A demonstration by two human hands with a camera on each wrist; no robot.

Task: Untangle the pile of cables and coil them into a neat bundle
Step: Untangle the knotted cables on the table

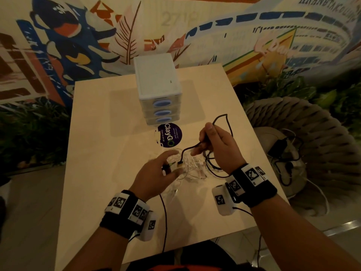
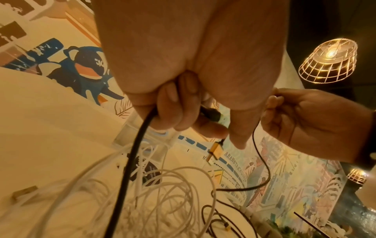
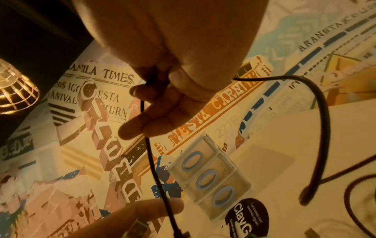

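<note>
Painted murals of an airliner and newsprint cover the wall behind a pale square surface. A small drawer unit with three blue oval handles stands toward the far edge of the surface, and a round dark sticker lies just in front of the drawer unit. Nearer than the sticker lies the pile of cables, a loose tangle of white loops with thin black strands running through and beside it.

Right hand: raised above the pile, thumb and curled fingers pinching a black cable, which arches up in a loop toward the drawer unit on one side and, on the other, droops to a gold plug hanging over the pile.

Left hand: held low over the near side of the pile; the left wrist view shows its fingers curled round a thicker black cord, the cord's dark plug projecting past the thumb. This cord trails from the hand across the near part of the surface and over its edge.

A woven chair stands beside the surface, on the right hand's side of the pile, with a dark charger and more leads on its seat. A wire-cage lamp glows overhead.
</note>
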